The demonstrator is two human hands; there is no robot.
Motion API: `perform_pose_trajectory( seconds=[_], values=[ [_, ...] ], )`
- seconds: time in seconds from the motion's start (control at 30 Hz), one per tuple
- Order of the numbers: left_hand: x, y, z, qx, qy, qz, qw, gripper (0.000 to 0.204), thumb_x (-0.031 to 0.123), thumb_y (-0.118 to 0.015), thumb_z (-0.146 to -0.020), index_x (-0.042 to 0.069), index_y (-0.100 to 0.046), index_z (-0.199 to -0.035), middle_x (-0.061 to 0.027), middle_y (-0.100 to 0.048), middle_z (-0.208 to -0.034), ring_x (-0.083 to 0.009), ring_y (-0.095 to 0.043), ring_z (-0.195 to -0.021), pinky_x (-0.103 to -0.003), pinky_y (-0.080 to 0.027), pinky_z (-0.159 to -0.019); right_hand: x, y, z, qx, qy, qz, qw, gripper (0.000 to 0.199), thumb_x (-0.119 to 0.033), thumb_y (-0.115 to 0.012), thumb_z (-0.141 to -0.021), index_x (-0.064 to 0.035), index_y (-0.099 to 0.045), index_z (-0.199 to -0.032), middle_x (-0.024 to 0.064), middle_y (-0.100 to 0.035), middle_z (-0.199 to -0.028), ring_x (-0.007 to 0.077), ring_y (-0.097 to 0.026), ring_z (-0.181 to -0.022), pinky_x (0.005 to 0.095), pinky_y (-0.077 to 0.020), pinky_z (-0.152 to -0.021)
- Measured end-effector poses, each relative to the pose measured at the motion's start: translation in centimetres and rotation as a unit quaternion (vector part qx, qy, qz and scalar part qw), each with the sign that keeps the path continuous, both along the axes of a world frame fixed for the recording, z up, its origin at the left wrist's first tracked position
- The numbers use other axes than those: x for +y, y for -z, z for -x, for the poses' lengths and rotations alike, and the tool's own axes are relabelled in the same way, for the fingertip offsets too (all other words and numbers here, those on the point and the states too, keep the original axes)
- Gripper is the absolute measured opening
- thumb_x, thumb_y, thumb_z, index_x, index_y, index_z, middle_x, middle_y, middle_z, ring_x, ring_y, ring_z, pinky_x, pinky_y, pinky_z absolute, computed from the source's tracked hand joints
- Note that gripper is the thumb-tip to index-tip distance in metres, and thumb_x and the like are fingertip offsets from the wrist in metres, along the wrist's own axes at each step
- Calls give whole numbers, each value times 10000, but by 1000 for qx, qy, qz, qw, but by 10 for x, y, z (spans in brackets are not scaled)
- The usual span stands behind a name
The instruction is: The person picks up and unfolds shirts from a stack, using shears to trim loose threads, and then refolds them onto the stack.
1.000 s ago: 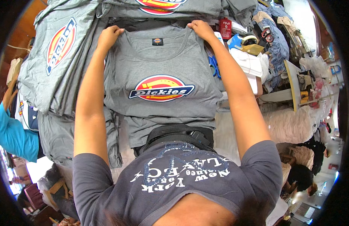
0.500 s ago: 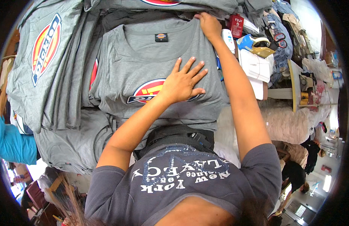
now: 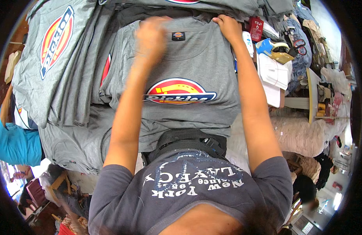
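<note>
A grey T-shirt (image 3: 192,64) lies front up on a pile before me, with a red, yellow and blue printed emblem across its chest. Its wide neckline and small black neck label (image 3: 178,36) face up. My right hand (image 3: 230,29) grips the cloth at the shirt's right shoulder, fingertips bent over the edge. Over the left side of the neckline is my left hand (image 3: 151,37), smeared by motion, so its fingers cannot be made out.
More grey shirts (image 3: 77,66) are stacked at the left. Beside my right forearm lie a red container (image 3: 256,29), a tape roll (image 3: 280,47), scissors (image 3: 300,47) and white papers (image 3: 273,72). A person in a blue sleeve (image 3: 18,145) is at the far left.
My left hand has left the shirt's chest and moved up and left to the neckline, uncovering the emblem. My right hand stays at the shoulder. The whole view has shifted slightly.
</note>
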State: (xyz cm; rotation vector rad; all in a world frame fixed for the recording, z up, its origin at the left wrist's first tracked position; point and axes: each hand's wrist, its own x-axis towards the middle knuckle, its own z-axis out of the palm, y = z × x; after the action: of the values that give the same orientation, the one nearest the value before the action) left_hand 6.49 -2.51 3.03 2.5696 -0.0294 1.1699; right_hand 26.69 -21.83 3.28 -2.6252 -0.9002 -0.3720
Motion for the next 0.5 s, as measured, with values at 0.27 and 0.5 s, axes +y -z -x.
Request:
perform_pose_trajectory(
  seconds=[0.27, 0.5],
  values=[
    [115, -4, -8, 273, -117, 89, 951, 406, 438, -595, -757, 89, -628, -961, -135, -607, -945, -312, -564, -892, -395, -433, -764, -10, 2, -24, 200, -130, -67, 969, 443, -424, -713, -643, -40, -656, -855, 149, -640, -842, 266, -605, -825, 342, -446, -741],
    [109, 11, -21, 139, -181, 164, 960, 332, 408, -595, -765, 106, -635, -897, -152, -627, -812, -336, -594, -792, -385, -450, -686, 3, 10, -11, 80, -66, -186, 977, 334, -367, -681, -680, -65, -670, -822, 157, -638, -816, 305, -609, -784, 364, -455, -716]
  ],
)
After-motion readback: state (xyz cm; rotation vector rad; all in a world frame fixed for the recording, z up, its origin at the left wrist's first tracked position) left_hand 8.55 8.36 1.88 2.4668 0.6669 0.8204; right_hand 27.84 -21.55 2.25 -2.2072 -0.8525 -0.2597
